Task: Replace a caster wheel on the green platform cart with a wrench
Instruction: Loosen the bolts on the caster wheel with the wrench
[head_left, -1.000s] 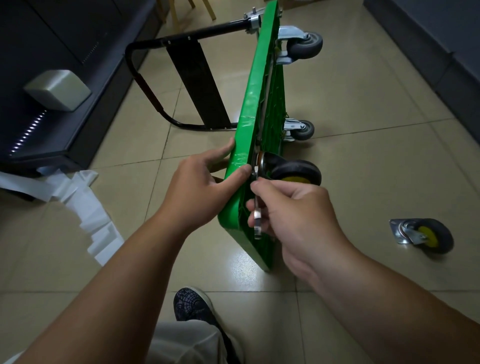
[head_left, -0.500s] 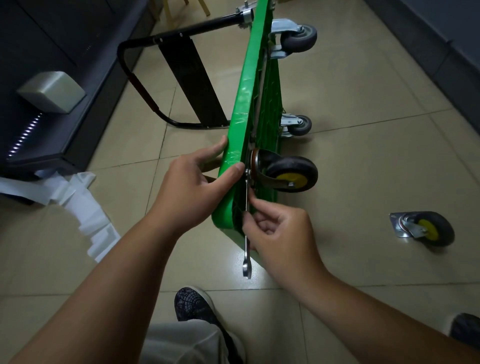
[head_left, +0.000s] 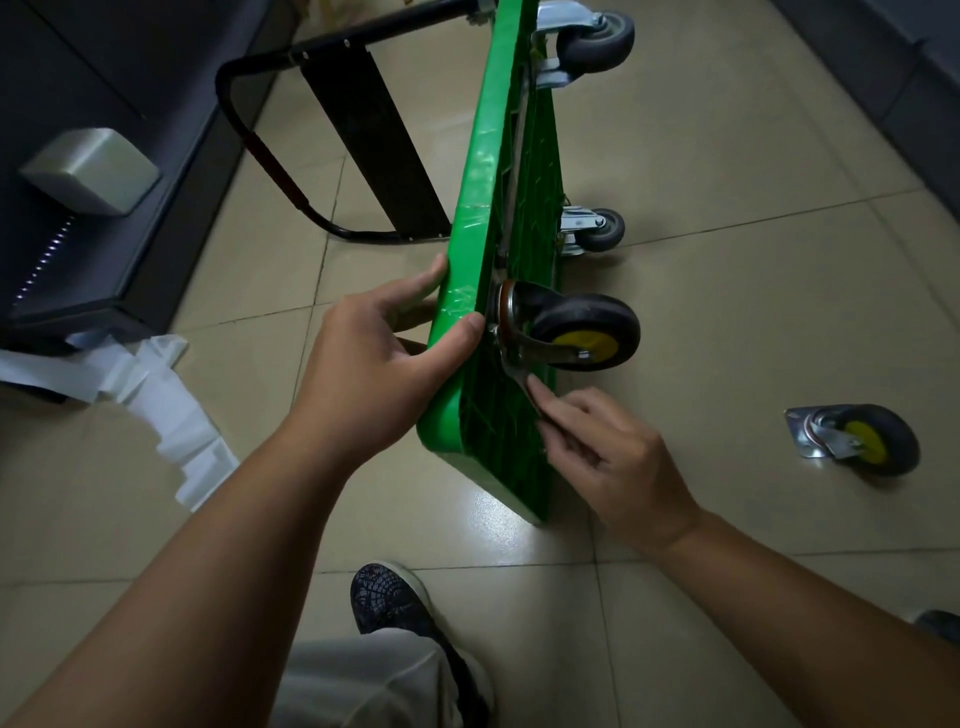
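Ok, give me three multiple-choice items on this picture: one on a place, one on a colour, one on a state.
1. Where does the loose caster lie?
A. On the floor, right of the green cart
B. On the dark cabinet
C. Under the shoe

2. What colour is the hub of the nearest mounted caster?
A. Red
B. Yellow
C. Blue

3. What is the right hand doing?
A. Resting open on the floor
B. Gripping the cart handle
C. Pinching the wrench

Answers: 1 A, it lies on the floor apart from the cart; 2 B, yellow shows inside the black tyre; 3 C, its fingers close on the wrench shaft below the caster's base.
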